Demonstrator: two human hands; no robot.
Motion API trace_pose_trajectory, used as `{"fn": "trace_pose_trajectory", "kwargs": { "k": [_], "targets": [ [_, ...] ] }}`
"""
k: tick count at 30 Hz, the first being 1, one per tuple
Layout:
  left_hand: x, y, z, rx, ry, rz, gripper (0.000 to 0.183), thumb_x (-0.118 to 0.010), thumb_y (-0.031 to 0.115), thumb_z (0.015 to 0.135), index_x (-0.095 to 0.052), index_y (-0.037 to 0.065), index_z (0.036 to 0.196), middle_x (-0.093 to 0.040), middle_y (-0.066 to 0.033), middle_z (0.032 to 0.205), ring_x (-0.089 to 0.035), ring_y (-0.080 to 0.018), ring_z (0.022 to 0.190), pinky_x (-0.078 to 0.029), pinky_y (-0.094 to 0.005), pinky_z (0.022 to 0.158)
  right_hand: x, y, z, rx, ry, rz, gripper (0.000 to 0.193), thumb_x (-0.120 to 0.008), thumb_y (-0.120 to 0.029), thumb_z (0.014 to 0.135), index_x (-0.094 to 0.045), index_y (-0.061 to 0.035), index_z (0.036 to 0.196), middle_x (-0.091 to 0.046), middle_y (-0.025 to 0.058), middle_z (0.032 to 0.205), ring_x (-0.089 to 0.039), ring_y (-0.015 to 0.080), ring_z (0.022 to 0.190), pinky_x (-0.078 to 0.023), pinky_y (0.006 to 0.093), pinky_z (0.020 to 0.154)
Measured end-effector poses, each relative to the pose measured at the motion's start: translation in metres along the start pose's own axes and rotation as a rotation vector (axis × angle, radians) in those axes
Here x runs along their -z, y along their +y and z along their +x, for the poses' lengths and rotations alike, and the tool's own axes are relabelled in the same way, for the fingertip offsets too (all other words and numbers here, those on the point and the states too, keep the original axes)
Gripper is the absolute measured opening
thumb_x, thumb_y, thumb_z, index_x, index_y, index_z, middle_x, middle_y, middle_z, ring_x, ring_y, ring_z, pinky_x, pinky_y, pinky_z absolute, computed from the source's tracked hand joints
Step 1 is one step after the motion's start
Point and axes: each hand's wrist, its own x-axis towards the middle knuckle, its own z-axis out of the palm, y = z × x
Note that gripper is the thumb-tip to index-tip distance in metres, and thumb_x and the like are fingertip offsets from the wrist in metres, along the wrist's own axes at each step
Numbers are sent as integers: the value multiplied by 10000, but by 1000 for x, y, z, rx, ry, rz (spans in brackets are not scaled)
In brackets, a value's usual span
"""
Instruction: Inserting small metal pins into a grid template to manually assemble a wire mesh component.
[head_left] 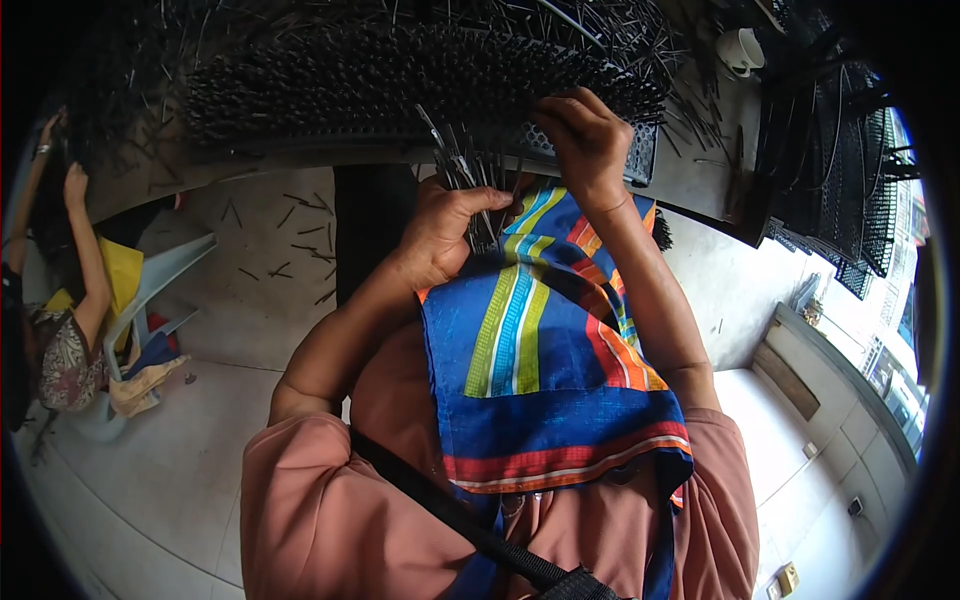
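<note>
My left hand is closed around a bundle of thin strips, some dark and some shiny, which fan upward past the thumb. My right hand is raised at the near edge of a perforated tray, its fingers pinched together. Whatever lies between those fingertips is too small and dark to make out. Rows of short black pieces stand densely upright across the tray. A blue cloth with coloured stripes hangs over my front, below both hands.
Loose dark strips are strewn on the worktable around the tray, and more lie on the floor. A white cup rests at the far right. Black perforated trays are stacked beyond it. Another person's arm reaches in from the left, beside a pale chair.
</note>
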Motion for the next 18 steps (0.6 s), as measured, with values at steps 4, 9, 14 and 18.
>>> {"fn": "trace_pose_trajectory", "kwargs": {
  "k": [4,9,14,18],
  "targets": [
    [-4,-1,-1,4,29,22,150,-673,-49,727,-635,-40,872,-659,-128,763,-657,-226,658,-544,-326,602,-2,1,-3,81,75,-108,128,-690,-75,738,-701,-92,864,-614,59,793,-629,262,641,-500,323,549],
    [-1,-6,5,-13,45,33,208,-631,-95,727,-648,-48,928,-677,-141,862,-671,-209,727,-569,-315,657,2,-5,-6,-21,-144,-247,212,-686,-28,758,-698,-68,966,-622,99,823,-649,239,687,-503,310,586],
    [-2,-7,5,-11,65,43,187,-633,-91,722,-646,-47,903,-672,-133,816,-670,-205,696,-571,-320,639,3,-1,-13,-16,-16,-129,201,-662,-19,781,-678,-49,979,-632,109,820,-648,257,682,-498,309,582],
    [-3,-8,5,-29,73,26,181,-636,-86,719,-646,-46,895,-670,-122,791,-670,-197,690,-570,-318,634,0,5,-23,-87,28,31,145,-663,-77,777,-655,-55,921,-642,105,844,-640,311,695,-508,361,577]
  ]
}}
